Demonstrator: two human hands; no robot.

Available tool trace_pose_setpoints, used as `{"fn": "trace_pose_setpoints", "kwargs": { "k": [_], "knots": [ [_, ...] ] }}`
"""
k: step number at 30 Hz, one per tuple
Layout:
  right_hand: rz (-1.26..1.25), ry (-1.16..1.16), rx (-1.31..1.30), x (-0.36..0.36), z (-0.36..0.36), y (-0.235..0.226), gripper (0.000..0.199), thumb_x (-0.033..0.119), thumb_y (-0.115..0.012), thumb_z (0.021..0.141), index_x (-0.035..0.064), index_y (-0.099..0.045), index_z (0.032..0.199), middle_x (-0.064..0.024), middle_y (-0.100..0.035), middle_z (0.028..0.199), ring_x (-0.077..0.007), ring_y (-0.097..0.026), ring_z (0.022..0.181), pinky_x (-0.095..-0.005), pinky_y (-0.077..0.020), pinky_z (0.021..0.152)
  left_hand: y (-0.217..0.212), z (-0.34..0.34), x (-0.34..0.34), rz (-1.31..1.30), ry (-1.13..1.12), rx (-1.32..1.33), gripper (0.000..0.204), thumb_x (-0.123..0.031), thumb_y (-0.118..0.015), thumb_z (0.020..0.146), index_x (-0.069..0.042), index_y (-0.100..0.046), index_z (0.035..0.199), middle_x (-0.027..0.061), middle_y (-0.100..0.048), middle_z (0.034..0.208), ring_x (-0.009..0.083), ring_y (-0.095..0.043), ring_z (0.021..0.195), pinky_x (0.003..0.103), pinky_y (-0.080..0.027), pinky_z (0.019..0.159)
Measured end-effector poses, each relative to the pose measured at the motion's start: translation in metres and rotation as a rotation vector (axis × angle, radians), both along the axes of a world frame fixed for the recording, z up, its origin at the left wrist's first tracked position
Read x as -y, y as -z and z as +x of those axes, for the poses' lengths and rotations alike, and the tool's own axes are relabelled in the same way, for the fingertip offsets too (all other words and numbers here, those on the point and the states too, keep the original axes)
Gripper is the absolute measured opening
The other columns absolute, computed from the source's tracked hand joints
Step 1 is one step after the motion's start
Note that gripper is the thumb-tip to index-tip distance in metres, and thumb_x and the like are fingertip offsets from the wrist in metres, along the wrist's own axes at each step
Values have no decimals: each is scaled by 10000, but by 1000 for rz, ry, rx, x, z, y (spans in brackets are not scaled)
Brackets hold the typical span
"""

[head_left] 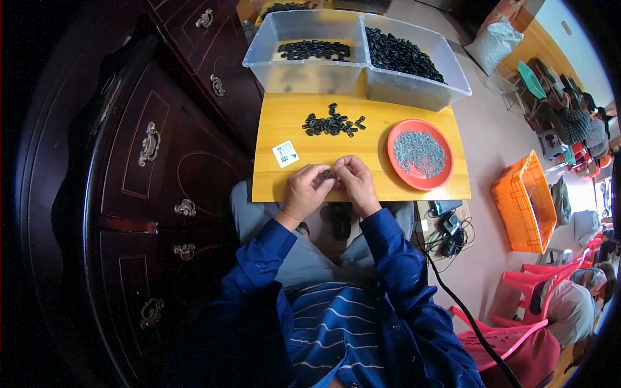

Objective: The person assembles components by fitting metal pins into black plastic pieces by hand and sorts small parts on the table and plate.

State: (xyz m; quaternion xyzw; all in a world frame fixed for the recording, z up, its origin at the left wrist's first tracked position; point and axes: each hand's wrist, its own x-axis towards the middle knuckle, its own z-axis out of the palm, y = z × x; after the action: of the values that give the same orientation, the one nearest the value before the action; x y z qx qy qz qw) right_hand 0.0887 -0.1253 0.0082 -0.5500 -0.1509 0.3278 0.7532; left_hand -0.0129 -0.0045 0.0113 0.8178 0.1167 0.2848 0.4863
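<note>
My left hand (306, 189) and my right hand (356, 181) meet at the near edge of a small yellow wooden table (284, 123). Together they pinch a small dark part (328, 174) between the fingertips. A loose heap of black plastic parts (333, 123) lies on the table just beyond my hands. To the right sits a red plate (398, 161) holding several small grey metal pieces (420, 150).
Two clear plastic bins stand at the table's far edge, the left bin (304, 71) thinly filled with black parts, the right bin (420, 87) much fuller. A white tag (284, 154) lies on the table. Dark wooden cabinet (149, 161) at left; orange crate (527, 204), red chairs (517, 323) and other people at right.
</note>
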Motion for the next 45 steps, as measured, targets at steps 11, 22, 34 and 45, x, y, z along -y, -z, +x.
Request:
{"fn": "trace_pose_setpoints", "kwargs": {
  "k": [11,22,34,45],
  "knots": [
    [-32,-83,8,3,7,0,83,62,-642,948,45,-585,1005,8,-622,834,-61,-579,705,-207,-489,650,2,1,-1,9,34,15,269,-71,-766,790,-27,-687,1044,97,-663,801,184,-633,625,299,-509,580],
    [-6,-88,12,3,8,4,72,45,-650,937,37,-592,980,5,-621,800,-62,-577,692,-206,-486,645,3,1,-3,-3,57,45,248,-35,-746,804,-18,-690,1045,103,-680,819,190,-657,663,300,-524,605],
    [-1,-121,62,2,9,10,66,62,-655,948,49,-601,985,14,-636,835,-55,-589,717,-205,-494,662,2,-2,-3,45,40,30,224,-38,-753,791,-30,-691,1005,124,-680,811,238,-669,675,329,-527,612],
    [22,-120,84,3,6,9,56,50,-653,946,44,-607,977,22,-635,833,-44,-584,719,-195,-484,654,0,-5,-3,170,35,29,222,-60,-742,809,-40,-680,1022,162,-693,880,337,-687,790,391,-543,669]
  ]
}}
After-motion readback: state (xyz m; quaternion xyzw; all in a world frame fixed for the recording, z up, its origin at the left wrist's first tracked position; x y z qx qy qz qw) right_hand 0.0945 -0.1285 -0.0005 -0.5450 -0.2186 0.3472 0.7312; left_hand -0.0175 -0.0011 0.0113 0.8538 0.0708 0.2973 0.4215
